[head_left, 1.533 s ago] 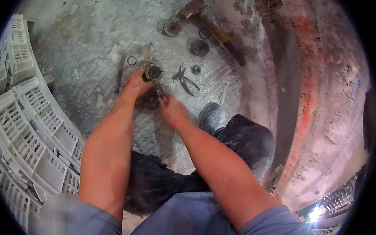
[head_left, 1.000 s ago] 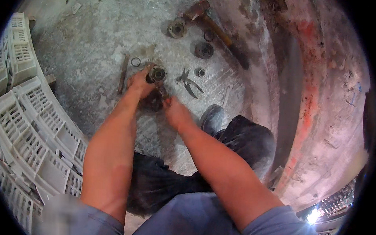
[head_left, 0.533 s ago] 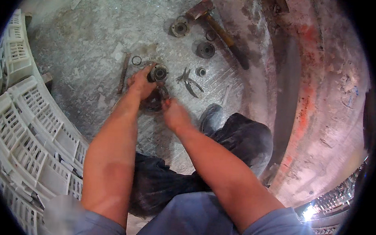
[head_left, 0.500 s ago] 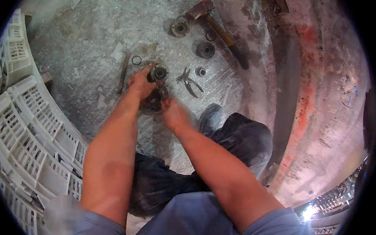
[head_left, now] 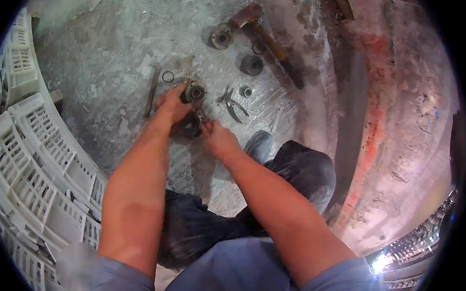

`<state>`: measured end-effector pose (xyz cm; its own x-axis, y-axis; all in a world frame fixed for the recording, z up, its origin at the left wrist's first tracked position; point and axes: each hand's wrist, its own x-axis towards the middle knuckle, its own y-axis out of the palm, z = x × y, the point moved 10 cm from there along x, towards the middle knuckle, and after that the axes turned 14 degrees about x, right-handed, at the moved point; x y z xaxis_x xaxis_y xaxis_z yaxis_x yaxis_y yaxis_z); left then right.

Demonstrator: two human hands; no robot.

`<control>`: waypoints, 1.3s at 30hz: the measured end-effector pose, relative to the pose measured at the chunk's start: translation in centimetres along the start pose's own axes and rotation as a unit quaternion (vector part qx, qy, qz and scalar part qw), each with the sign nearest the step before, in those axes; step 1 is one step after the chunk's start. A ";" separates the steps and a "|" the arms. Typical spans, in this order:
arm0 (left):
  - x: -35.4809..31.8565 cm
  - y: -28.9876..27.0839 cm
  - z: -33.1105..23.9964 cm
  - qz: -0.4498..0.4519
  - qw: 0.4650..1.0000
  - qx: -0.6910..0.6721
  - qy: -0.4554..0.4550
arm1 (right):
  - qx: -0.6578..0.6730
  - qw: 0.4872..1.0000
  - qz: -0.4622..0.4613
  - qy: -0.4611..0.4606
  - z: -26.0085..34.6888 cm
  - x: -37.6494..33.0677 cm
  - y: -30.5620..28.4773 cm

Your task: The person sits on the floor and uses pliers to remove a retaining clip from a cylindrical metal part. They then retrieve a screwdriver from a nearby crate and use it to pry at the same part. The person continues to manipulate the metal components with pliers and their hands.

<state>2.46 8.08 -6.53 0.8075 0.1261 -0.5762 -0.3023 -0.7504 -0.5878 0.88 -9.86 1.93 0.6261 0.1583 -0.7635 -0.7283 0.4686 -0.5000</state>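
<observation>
My left hand (head_left: 173,105) is closed around the side of a round metal housing with a bearing (head_left: 195,92) in its middle. Just nearer to me lies a dark, round, hollow metal part (head_left: 187,125), its far side partly hidden by my left hand. The fingers of my right hand (head_left: 220,140) are pinched at the right rim of that dark part. Right of the housing rest grey pliers (head_left: 231,104) with their handles spread, and a small bearing (head_left: 245,91). A thin ring (head_left: 167,76) and a rusty metal bar (head_left: 152,92) lie left of it.
Farther off on the concrete floor (head_left: 107,64) are a flanged hub (head_left: 222,38), a darker hub (head_left: 251,65) and a sledgehammer (head_left: 275,47). White plastic crates (head_left: 53,139) line the left. A large, curved, red-streaked surface (head_left: 398,130) rises at the right.
My right hand has shifted slightly at the rim of the dark round part. My left hand stays on the housing. The whole view has moved slightly.
</observation>
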 end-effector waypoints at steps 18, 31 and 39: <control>-0.3 -0.2 0.0 0.034 0.998 0.004 -0.046 | -0.052 0.998 0.035 0.019 0.4 0.5 -0.4; -0.1 0.8 0.7 0.035 0.998 -0.035 -0.035 | 0.066 0.993 -0.030 0.096 0.5 -0.5 3.6; 0.3 0.1 0.5 0.031 0.999 -0.022 -0.002 | 0.046 0.999 -0.023 0.018 0.8 0.5 1.4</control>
<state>2.41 8.37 -7.11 0.7857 0.0819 -0.6132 -0.3281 -0.7851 -0.5253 0.33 -8.46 1.17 0.6473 0.1037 -0.7551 -0.6690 0.5521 -0.4976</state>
